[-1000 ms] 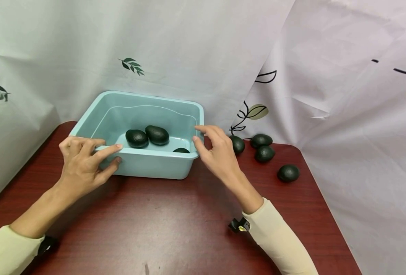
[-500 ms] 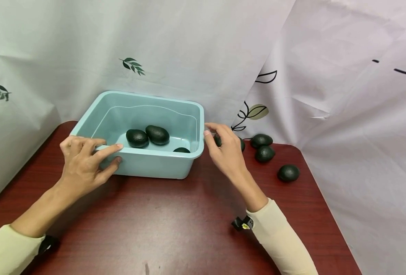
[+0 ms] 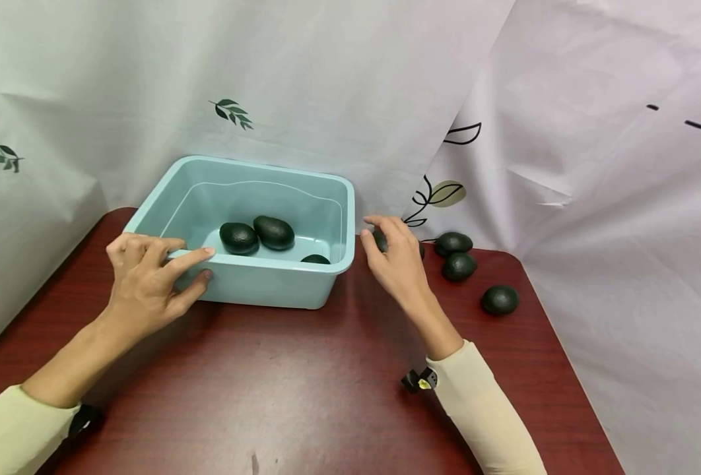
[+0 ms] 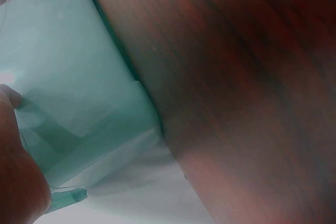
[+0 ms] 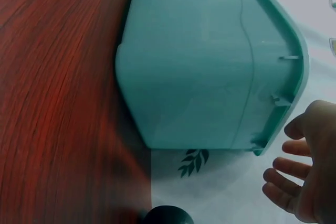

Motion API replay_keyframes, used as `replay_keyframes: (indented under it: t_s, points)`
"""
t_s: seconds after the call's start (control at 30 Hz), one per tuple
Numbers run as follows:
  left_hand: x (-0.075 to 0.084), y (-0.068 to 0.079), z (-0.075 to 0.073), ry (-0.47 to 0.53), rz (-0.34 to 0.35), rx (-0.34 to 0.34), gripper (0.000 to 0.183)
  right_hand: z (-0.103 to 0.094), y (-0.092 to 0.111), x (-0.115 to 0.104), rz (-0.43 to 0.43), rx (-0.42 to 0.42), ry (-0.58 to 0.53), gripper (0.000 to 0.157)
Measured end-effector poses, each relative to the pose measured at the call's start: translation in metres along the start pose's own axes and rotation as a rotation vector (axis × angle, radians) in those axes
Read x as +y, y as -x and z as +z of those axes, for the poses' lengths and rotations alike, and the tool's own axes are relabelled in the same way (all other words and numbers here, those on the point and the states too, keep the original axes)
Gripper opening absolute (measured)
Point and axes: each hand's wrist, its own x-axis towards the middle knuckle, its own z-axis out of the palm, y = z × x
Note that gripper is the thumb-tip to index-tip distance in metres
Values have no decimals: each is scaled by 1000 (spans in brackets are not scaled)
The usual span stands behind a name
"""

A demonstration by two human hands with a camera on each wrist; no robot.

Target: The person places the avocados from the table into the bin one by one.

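White cloth [image 3: 327, 99] hangs behind a dark-red table [image 3: 255, 389]. Head: left hand [image 3: 148, 274] grips the blue tub [image 3: 267, 284] by its rim; right hand [image 3: 396, 264], fingers parted, has avocados [image 3: 459, 266] beside it. Left wrist: tub against the hand. Right wrist: tub apart from the hand.

R hand [image 3: 397, 260] has a slim gap on its left b4 the tub [image 3: 267, 285]; avocados [image 3: 459, 266] block its right, but there's table [image 3: 321, 369] room twd its wrist.
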Motion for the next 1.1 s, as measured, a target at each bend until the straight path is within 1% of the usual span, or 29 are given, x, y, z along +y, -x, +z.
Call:
replay_keyframes:
  t_s: [0.13, 0.23, 0.4, 0.67, 1.0, 1.1]
  points:
    - [0, -1, 1, -2, 3, 5, 28, 0, -3, 6, 69, -40, 41, 39]
    - [0, -1, 1, -2, 6, 8, 28, 1, -6, 11, 103, -79, 66, 43]
    - [0, -1, 1, -2, 5, 8, 28, 2, -9, 20, 157, -150, 99, 50]
    - [0, -1, 1, -3, 1, 4, 29, 7, -15, 29, 282, -273, 177, 66]
    - [0, 0, 0, -7, -2, -3, 29, 12, -17, 39, 342, -354, 227, 74]
    - [0, 0, 1, -8, -3, -1, 28, 14, -18, 42, 348, -377, 237, 77]
